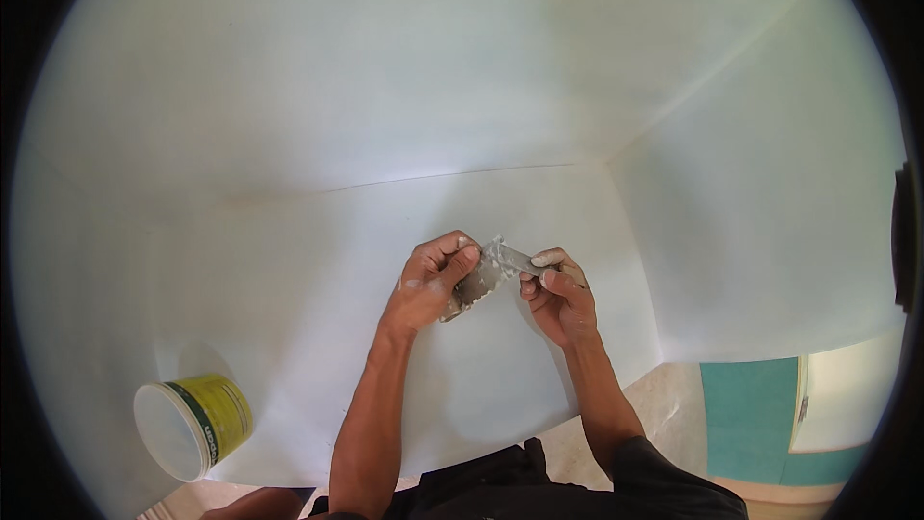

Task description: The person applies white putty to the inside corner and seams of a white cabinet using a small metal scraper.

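In front of me, my left hand (426,281) is closed on a wide grey scraper plate (478,281), thumb on its face. White putty is smeared over the plate and clings to its edges. My right hand (560,306) pinches a narrow flat grey blade (520,261) between thumb and fingers. The tip of that blade meets the upper right part of the plate, where putty has gathered. Whitish smears mark the fingers of both hands. The far end of the narrow blade is partly hidden by putty.
At the lower left a yellow-green plastic bucket (223,411) with a white rim stands on the pale ledge (289,366). A thin crack line runs where ledge and back wall (385,87) meet. To the right are a side wall (760,212) and a teal panel (751,414) below.
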Demonstrator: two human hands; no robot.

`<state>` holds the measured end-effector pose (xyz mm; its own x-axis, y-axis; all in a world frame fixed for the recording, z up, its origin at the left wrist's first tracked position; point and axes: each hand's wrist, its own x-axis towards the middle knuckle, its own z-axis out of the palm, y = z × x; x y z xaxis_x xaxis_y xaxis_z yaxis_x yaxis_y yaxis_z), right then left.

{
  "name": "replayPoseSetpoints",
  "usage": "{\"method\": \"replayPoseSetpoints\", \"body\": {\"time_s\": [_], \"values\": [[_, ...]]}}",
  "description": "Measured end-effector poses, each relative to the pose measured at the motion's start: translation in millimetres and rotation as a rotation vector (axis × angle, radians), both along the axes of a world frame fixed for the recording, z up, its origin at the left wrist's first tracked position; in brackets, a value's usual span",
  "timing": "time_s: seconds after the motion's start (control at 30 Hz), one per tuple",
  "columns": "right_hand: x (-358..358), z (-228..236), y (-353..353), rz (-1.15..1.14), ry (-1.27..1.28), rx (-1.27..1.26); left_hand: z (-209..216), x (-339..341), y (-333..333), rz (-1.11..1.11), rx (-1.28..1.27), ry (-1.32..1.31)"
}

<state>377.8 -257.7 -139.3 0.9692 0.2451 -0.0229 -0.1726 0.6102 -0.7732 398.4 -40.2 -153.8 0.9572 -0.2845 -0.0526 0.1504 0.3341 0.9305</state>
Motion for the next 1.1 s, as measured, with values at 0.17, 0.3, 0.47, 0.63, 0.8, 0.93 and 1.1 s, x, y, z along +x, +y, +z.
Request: {"method": "replayPoseSetpoints", "body": {"time_s": [0.17, 0.3, 0.47, 0.63, 0.8, 0.93, 1.1], "values": [[6, -4, -1, -0.020, 0.016, -0.119, -7, 2, -1, 0.025, -0.029, -0.037], [8, 0, -3, -0.035, 0.011, -0.169, -9, 3, -3, 0.046, -0.017, -0.047], [8, 1, -9, -0.050, 0.011, -0.189, -7, 4, -2, 0.050, 0.042, -0.061], [10, 3, -13, -0.026, -0.026, -0.211, -11, 6, -2, 0.042, 0.042, -0.098], [-5, -5, -37, -0.055, 0.003, -0.372, -3, -1, 3, 0.081, -0.041, -0.048], [-2, 15, -58, -0.240, -0.086, -0.199, -6, 0, 1, 0.082, 0.017, -0.074], [0, 50, -37, -0.221, -0.037, -0.379, -7, -1, 2, 0.093, 0.026, -0.004]]}}
